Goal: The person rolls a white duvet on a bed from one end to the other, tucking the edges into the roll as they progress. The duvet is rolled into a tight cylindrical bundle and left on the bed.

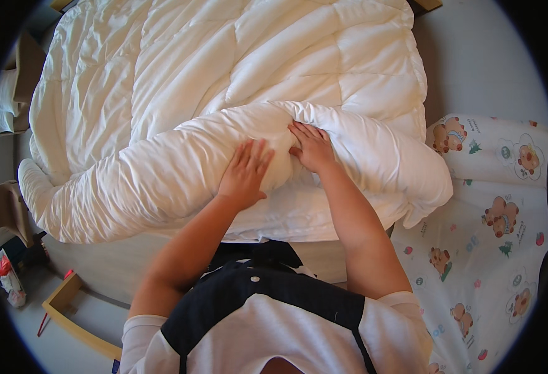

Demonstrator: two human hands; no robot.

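Observation:
A white quilted duvet [283, 56] spreads over a bed before me, its near part gathered into a thick roll [161, 163] that runs across the near side. My left hand [246, 175] lies with fingers apart on the roll near its middle, slightly blurred. To its right, my right hand [312, 145] rests on the roll where the fabric dips and folds, with its palm down and fingertips at the crease. Neither hand clearly grips the fabric. Both forearms reach forward from my body.
A plastic-like sheet with cartoon animals [479, 219] covers a surface at right. Brown upholstered chairs [7, 210] stand at left. A wooden frame [80, 322] and a plastic bag [11, 285] lie at lower left. The bed's side [96, 266] is just before my body.

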